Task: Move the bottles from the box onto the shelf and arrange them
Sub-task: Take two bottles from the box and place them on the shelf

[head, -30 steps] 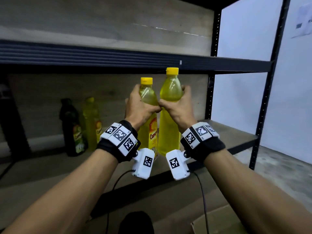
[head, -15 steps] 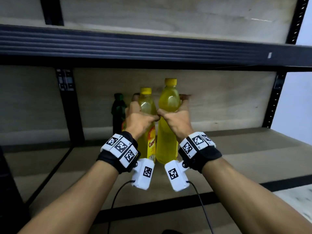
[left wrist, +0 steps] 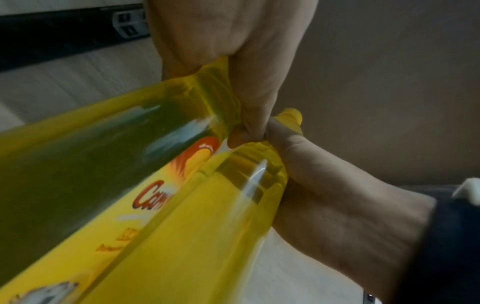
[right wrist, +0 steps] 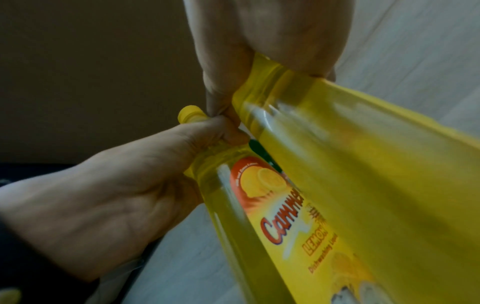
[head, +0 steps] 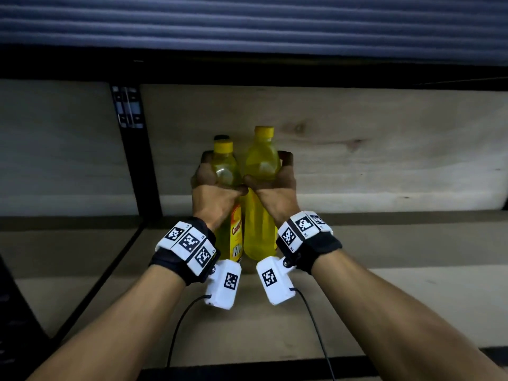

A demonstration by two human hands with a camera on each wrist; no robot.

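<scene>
I have two yellow bottles upright, side by side and touching, low over the shelf board (head: 384, 284): the labelled bottle (head: 233, 237) in my left hand (head: 217, 199), the plain bottle (head: 259, 226) in my right hand (head: 275, 193). Full of liquid, they look heavy and slick, so each hand wraps the ribbed neck below the shoulder.

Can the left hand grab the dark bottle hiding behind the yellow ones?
Probably not yet. The left hand grips a yellow bottle, which stands in front of the dark bottle.
</scene>
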